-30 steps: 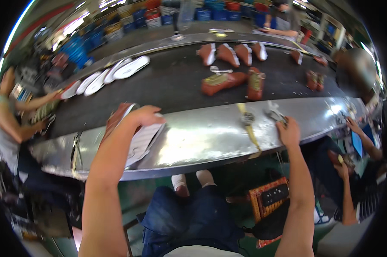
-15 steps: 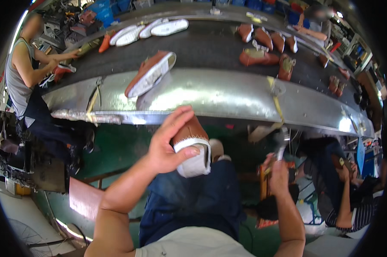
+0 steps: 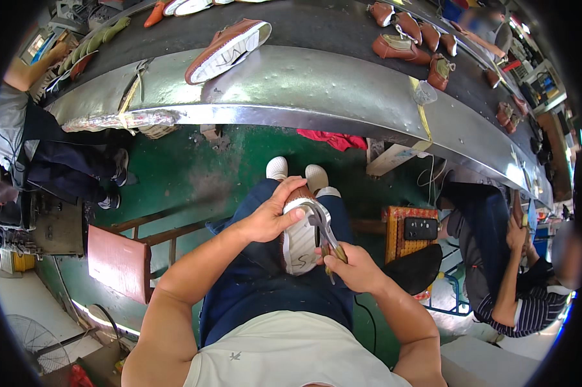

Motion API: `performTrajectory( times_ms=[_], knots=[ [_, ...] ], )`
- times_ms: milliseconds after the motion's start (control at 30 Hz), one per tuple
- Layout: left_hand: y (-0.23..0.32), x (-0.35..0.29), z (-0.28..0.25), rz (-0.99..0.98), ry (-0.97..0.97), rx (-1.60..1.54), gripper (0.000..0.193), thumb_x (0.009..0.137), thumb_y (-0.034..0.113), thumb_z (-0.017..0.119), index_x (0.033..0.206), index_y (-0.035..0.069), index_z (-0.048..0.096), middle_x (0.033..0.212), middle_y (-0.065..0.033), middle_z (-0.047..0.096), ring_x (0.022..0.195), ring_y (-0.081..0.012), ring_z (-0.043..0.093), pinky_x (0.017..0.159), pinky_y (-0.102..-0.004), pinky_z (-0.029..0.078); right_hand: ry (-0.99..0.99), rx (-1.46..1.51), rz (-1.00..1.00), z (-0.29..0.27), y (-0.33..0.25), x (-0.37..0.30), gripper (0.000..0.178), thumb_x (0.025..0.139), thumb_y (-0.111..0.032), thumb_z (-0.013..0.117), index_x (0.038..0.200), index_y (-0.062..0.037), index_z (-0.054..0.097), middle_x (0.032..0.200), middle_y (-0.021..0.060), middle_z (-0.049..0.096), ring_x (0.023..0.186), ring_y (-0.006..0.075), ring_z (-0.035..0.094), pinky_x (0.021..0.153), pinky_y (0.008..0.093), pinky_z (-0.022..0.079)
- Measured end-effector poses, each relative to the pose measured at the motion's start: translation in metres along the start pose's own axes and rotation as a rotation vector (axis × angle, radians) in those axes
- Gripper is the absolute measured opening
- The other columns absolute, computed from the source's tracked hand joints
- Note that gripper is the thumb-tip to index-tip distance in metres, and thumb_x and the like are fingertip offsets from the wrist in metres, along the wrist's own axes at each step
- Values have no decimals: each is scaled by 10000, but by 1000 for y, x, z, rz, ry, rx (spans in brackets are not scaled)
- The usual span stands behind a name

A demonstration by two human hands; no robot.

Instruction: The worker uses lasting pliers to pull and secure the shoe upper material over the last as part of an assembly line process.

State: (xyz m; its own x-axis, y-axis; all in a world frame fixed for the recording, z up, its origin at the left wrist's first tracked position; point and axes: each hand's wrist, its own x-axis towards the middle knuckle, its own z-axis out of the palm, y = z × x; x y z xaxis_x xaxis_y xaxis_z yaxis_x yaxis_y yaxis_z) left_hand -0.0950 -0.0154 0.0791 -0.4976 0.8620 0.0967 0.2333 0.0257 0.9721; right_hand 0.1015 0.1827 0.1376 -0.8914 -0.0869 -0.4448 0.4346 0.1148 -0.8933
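Observation:
My left hand [image 3: 271, 216] is closed over the toe end of a brown shoe [image 3: 297, 248], which lies above my lap with its whitish underside facing up. The left thumb presses on that underside near the toe. Closed round the handles of a pair of metal pincers [image 3: 327, 233] is my right hand [image 3: 358, 269]. The pincers' curved head reaches the shoe's right edge near the toe. Whether the jaws grip the edge cannot be made out. Another brown shoe [image 3: 229, 51] lies tilted on its side at the bench, its white underside toward me.
A metal ledge [image 3: 342, 80] borders a dark belt [image 3: 316, 26] bearing several brown shoes [image 3: 400, 48]. A pinkish-topped stool [image 3: 118, 261] stands left; a patterned seat with a black device [image 3: 421, 228] is right. Co-workers sit on both sides. Red cloth [image 3: 333, 138] lies under the bench.
The view has tilted downward. My right hand has come in from the right with the pincers to the shoe. The shoe's underside now faces up more fully.

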Motion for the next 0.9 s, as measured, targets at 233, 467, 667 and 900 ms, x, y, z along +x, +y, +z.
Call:
performTrajectory(
  times_ms=[233, 467, 667, 900],
  knots=[
    [2, 6, -17, -108, -60, -49, 649, 1033, 312, 603, 1546, 31, 321, 1559, -218, 363, 1443, -331, 380, 1201, -404, 296, -161, 82, 60, -17, -18, 32, 266, 1026, -244, 587, 1092, 8, 640, 850, 53, 691, 736, 147, 648, 696, 340, 530],
    [-39, 26, -41, -199, -156, -196, 665, 975, 96, 675, 1566, 88, 373, 1446, -117, 543, 1312, -188, 502, 1130, -336, 386, 294, -581, -279, -7, 45, 82, 276, 991, -247, 636, 1038, 24, 614, 844, 246, 686, 808, 434, 683, 728, 474, 534],
    [-34, 38, -62, -272, -350, -302, 805, 919, 66, 705, 1614, 111, 301, 1498, -100, 487, 1347, -177, 456, 1156, -316, 337, 325, -567, -210, -10, 37, 74, 270, 983, -239, 638, 1055, 18, 600, 883, 261, 683, 818, 465, 671, 740, 512, 532],
    [-41, 36, 0, -446, 181, -430, 538, 1010, 232, 656, 1498, 93, 476, 1371, -95, 580, 1259, -175, 525, 1064, -325, 432, 278, -984, -61, -5, -3, 53, 216, 943, -198, 650, 994, 1, 583, 845, 207, 670, 803, 395, 696, 706, 470, 561]
  ],
)
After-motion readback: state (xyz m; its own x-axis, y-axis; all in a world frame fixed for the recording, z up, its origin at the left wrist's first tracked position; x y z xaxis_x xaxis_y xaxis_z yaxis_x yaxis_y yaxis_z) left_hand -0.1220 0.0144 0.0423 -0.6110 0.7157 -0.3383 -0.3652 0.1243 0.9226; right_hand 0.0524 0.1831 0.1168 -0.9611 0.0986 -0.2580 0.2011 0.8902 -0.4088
